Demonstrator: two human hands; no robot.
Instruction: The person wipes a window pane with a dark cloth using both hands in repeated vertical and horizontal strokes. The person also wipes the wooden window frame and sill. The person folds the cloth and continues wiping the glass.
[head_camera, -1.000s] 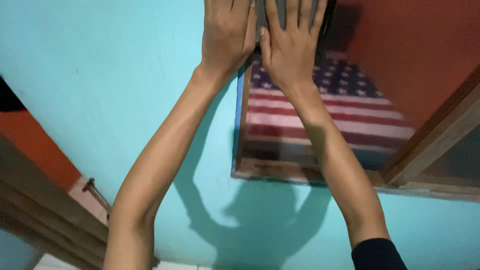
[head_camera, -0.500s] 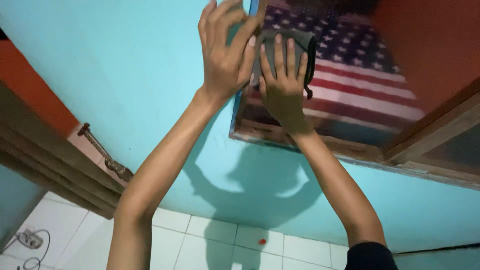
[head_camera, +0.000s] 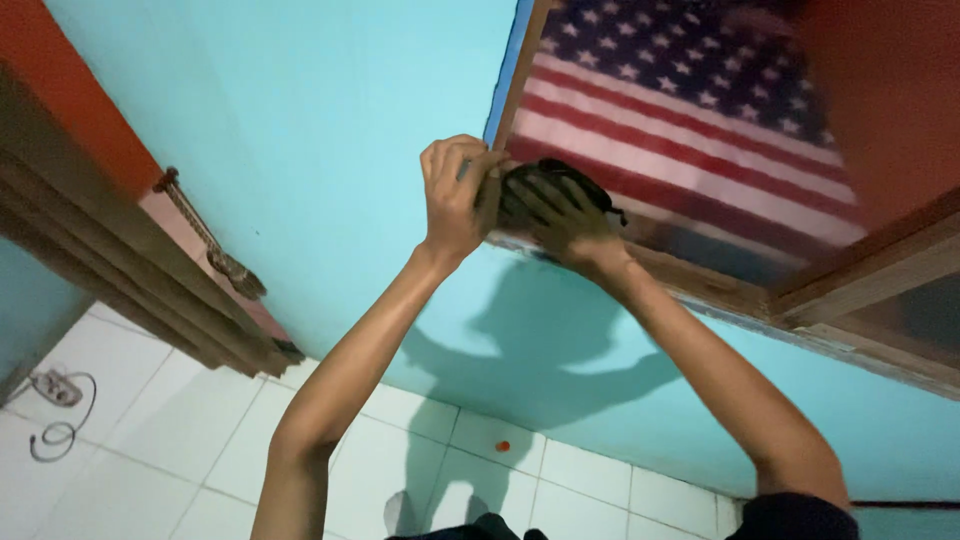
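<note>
Both my arms reach up to the lower left corner of a wooden window frame (head_camera: 690, 285) in a turquoise wall (head_camera: 330, 130). My right hand (head_camera: 560, 215) presses a dark cloth (head_camera: 545, 180) with a dangling cord against the frame's bottom edge. My left hand (head_camera: 458, 195) is curled beside it, its fingers touching the cloth's left end. A flag with stars and red and white stripes (head_camera: 690, 110) hangs behind the window glass.
A wooden door (head_camera: 110, 240) with a metal handle (head_camera: 205, 240) stands open at left. Below is a white tiled floor (head_camera: 200, 440) with a small red object (head_camera: 502, 446) and a power strip with cable (head_camera: 55, 395).
Both hands have come down from the top of the window to its lower edge, dragging the dark cloth. The view has tilted down, showing more floor.
</note>
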